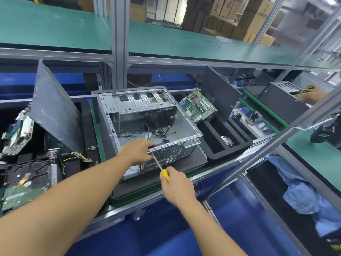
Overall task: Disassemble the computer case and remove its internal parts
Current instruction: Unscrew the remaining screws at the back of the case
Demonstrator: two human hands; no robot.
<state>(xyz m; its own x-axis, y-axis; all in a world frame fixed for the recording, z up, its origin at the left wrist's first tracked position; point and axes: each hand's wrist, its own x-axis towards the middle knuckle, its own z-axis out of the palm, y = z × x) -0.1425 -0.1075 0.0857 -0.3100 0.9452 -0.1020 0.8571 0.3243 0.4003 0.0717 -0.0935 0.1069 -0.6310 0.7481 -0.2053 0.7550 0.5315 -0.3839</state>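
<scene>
**Fingers clamped, driver tip close to your knuckles**

From the head camera, the fingers [149, 145] of your left hand [137, 149] are curled over the top rear edge of the computer case [182, 126]. Your right hand [175, 187] is wrapped tight round the yellow handle of the screwdriver [159, 165]. The case lies on its side on the dark mat at the middle of the bench. Its open face is up and loose cables [156, 133] lie on its floor. The motherboard [198, 106] is already out and stands tilted just beside the case on the right.

The shaft runs up to the rear panel just under your left palm, and your hand hides the tip and any screw head.

- If the tip rides out of the screw under pressure, it would likely drive into that hand or skate across the vent grille.
- Pushing hard could shove the case along the mat, since only one hand steadies it.
- A freed screw may drop in among the cables.
- The sheet-metal edge under your fingers could cut you if the case jerks.
</scene>
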